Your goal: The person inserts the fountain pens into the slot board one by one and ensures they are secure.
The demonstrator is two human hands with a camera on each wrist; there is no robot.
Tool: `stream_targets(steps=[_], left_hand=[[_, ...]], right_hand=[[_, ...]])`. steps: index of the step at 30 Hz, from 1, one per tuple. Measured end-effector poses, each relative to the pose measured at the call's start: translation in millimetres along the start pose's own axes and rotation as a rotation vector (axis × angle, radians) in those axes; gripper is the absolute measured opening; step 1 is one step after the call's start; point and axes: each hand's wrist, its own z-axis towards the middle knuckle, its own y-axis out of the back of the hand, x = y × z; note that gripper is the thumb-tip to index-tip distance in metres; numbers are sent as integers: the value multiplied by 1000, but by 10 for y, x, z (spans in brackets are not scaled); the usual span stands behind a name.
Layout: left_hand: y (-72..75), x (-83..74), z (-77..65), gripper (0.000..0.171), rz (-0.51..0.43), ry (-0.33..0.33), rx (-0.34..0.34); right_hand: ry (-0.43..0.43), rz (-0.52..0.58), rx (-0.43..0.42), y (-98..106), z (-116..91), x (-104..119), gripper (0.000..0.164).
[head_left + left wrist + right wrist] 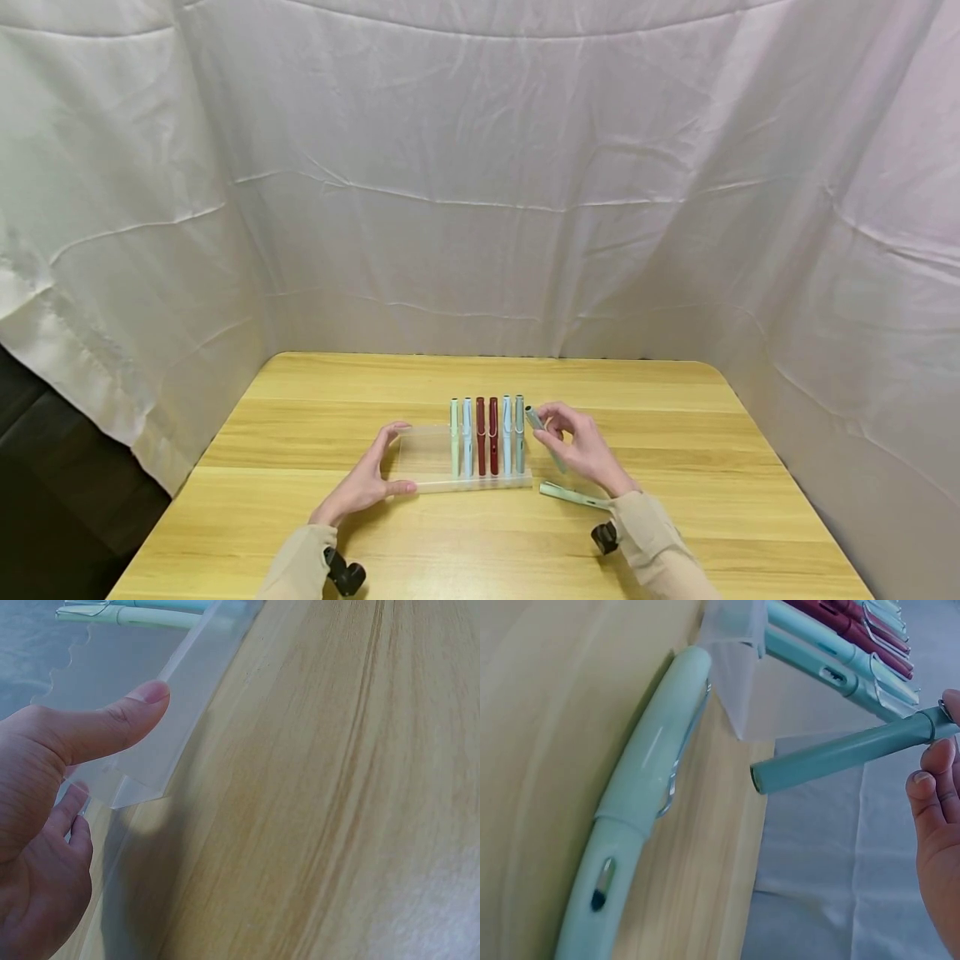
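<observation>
A clear plastic pen stand (426, 454) sits on the table, with several capped pens side by side in its right part. From left they run pale green (454, 442), light blue (468, 442), two dark red (481, 442), light blue (507, 437) and grey-teal (519, 437). My left hand (363, 485) grips the stand's left end, thumb on the front lip, fingers behind. Beside the right end, my right hand (583, 446) pinches another grey-teal pen (840, 757) near its clip. That pen is tilted and clear of the table and stand.
A mint-green pen (572, 495) lies on the wooden table (465, 550) below my right hand, partly hidden by the sleeve in the head view. Pale curtains (480, 250) hang behind the table and along both sides.
</observation>
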Motion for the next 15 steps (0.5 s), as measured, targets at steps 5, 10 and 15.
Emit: stream_targets(steps=[5,10,15], left_hand=[[2,-3,2,96,3,-4,4],[1,-1,2,96,4,-3,5],[1,-9,1,97,2,2,7]], right_hand=[[10,11,-5,3,52,128,24],[23,24,-12,-35,91,137,27],[21,38,-6,-68,136,166,30]])
